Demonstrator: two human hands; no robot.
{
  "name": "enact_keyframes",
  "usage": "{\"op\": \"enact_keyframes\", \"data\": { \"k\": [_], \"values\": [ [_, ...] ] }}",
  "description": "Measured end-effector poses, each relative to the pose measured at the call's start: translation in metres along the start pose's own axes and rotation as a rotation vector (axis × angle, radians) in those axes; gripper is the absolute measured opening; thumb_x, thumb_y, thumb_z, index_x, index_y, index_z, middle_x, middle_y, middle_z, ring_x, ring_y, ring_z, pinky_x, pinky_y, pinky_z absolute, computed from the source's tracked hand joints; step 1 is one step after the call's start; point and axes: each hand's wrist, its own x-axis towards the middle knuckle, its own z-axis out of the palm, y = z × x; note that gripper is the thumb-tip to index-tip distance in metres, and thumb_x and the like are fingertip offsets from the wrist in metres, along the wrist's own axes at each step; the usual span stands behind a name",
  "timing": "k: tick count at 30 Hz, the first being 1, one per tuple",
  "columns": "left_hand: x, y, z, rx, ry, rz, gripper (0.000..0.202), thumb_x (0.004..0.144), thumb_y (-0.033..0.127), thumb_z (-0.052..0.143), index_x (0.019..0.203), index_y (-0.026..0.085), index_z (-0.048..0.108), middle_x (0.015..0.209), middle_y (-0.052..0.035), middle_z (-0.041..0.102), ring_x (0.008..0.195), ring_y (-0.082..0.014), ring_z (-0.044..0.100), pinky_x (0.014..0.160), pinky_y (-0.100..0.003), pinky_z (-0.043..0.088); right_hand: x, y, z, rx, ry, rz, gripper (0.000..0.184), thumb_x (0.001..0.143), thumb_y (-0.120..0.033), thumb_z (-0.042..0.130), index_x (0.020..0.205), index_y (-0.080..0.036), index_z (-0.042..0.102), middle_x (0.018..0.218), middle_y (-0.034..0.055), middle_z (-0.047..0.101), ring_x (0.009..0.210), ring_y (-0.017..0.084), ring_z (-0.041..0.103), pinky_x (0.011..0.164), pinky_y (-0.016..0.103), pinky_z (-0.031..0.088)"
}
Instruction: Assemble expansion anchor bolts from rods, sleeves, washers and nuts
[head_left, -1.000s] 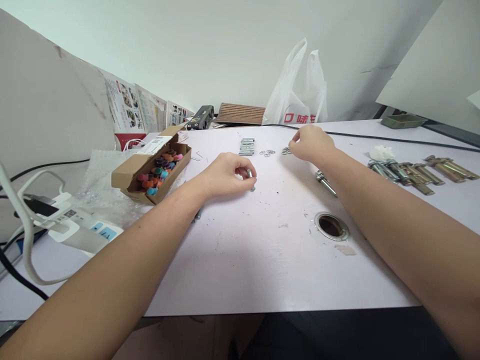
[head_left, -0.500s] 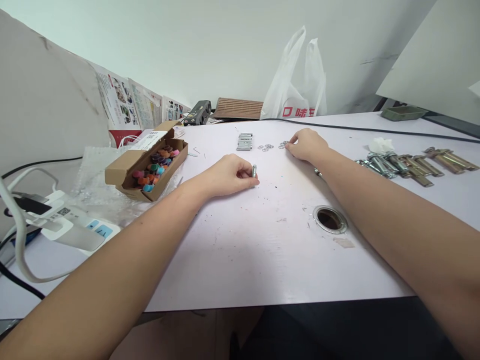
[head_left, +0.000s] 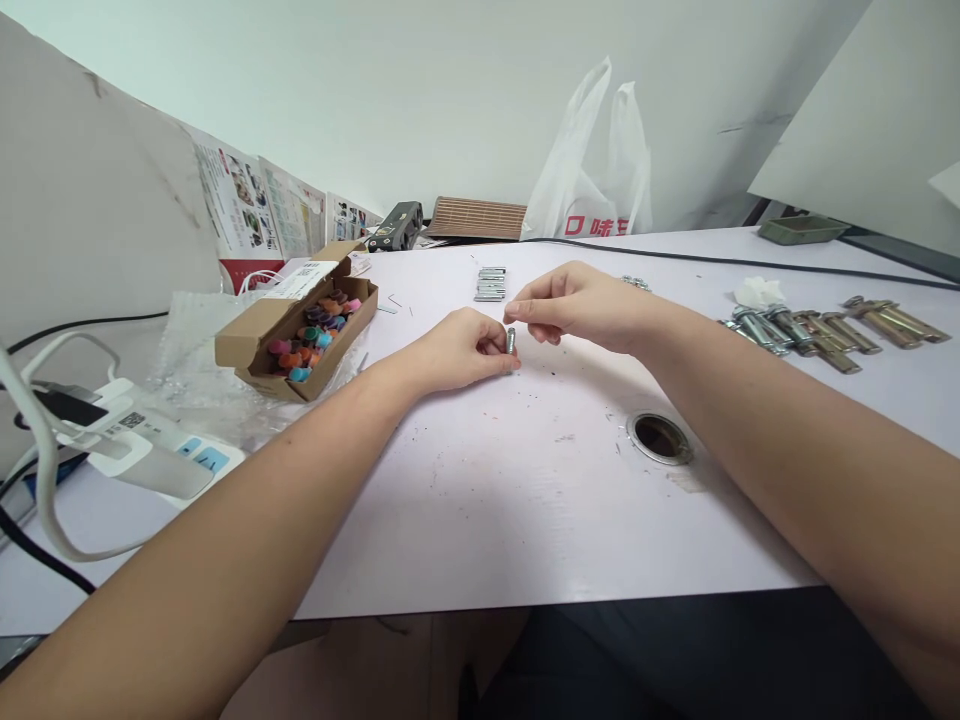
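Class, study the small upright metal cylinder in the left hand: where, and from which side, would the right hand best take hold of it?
Probably by its upper end, from above and the right. The metal cylinder stands upright with its top exposed, while the left hand holds it from the left.

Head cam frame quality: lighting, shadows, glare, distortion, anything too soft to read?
Head view: light looks diffuse, with a faint sheen on the table near its front edge; head view: soft shadow beside the right forearm; head view: wide-angle stretch enlarges the near ends of both arms; head view: the metal piece in the left hand lacks fine surface detail.
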Motion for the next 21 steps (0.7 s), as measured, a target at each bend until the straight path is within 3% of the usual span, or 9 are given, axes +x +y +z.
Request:
{"op": "enact_keyframes", "data": {
  "k": [3, 6, 9, 11, 13, 18, 21],
  "values": [
    [0.0, -0.001, 0.001, 0.002, -0.004, -0.01, 0.024, 0.079, 0.039, 0.066, 0.076, 0.016, 0.071, 0.074, -0.002, 0.069, 0.064, -0.0135, 0.056, 0.057, -0.027, 0.039, -0.002, -0.004, 0.005, 0.031, -0.015, -0.032, 0.03, 0.086, -0.042, 0.072, 0.068, -0.018, 0.068, 0.065, 0.0046, 0.058, 0.061, 0.012, 0.047, 0.062, 0.03, 0.041],
    [0.001, -0.001, 0.002, -0.008, -0.006, 0.003, 0.026, 0.079, 0.041, 0.066, 0.075, 0.016, 0.07, 0.068, -0.0005, 0.065, 0.062, -0.0129, 0.054, 0.056, -0.027, 0.038, 0.004, 0.004, -0.003, 0.108, 0.108, 0.009, 0.018, 0.083, -0.031, 0.073, 0.072, -0.017, 0.068, 0.066, 0.0052, 0.058, 0.063, 0.013, 0.049, 0.059, 0.028, 0.042],
    [0.002, -0.003, 0.002, -0.029, -0.012, 0.004, 0.026, 0.079, 0.041, 0.067, 0.078, 0.015, 0.07, 0.069, -0.0007, 0.066, 0.064, -0.0133, 0.056, 0.058, -0.027, 0.04, 0.01, 0.019, -0.024, 0.369, 0.307, 0.195, 0.008, 0.079, -0.02, 0.067, 0.073, -0.015, 0.063, 0.069, 0.0054, 0.055, 0.061, 0.011, 0.047, 0.052, 0.023, 0.041],
    [0.003, -0.004, 0.002, -0.02, -0.014, 0.003, 0.027, 0.079, 0.042, 0.067, 0.077, 0.015, 0.071, 0.07, -0.0013, 0.067, 0.066, -0.0137, 0.057, 0.058, -0.027, 0.041, 0.011, 0.03, -0.043, 0.592, 0.424, 0.344, 0.008, 0.077, -0.016, 0.061, 0.072, -0.016, 0.055, 0.068, 0.0035, 0.049, 0.055, 0.008, 0.038, 0.045, 0.02, 0.034],
    [0.003, -0.004, 0.002, -0.01, -0.015, -0.002, 0.028, 0.079, 0.043, 0.067, 0.077, 0.015, 0.07, 0.071, -0.0019, 0.068, 0.067, -0.0141, 0.058, 0.059, -0.027, 0.041, 0.008, 0.042, -0.062, 0.711, 0.481, 0.394, 0.011, 0.079, -0.015, 0.053, 0.071, -0.017, 0.046, 0.067, 0.0019, 0.043, 0.052, 0.007, 0.028, 0.042, 0.018, 0.027],
    [0.003, -0.003, 0.001, 0.006, -0.017, -0.01, 0.028, 0.079, 0.043, 0.067, 0.079, 0.015, 0.071, 0.075, -0.0024, 0.07, 0.07, -0.0149, 0.061, 0.061, -0.027, 0.043, -0.009, 0.058, -0.097, 0.571, 0.505, 0.363, 0.023, 0.089, -0.015, 0.029, 0.066, -0.021, 0.03, 0.068, 0.0011, 0.031, 0.054, 0.009, 0.021, 0.043, 0.024, 0.019],
    [0.002, -0.003, 0.0, 0.013, -0.016, -0.009, 0.028, 0.08, 0.042, 0.066, 0.08, 0.015, 0.072, 0.076, -0.0023, 0.07, 0.071, -0.0149, 0.061, 0.061, -0.027, 0.043, -0.013, 0.057, -0.108, 0.33, 0.501, 0.373, 0.027, 0.091, -0.025, 0.033, 0.065, -0.024, 0.025, 0.065, -0.0015, 0.025, 0.052, 0.009, 0.018, 0.044, 0.028, 0.015]
  ]
}}
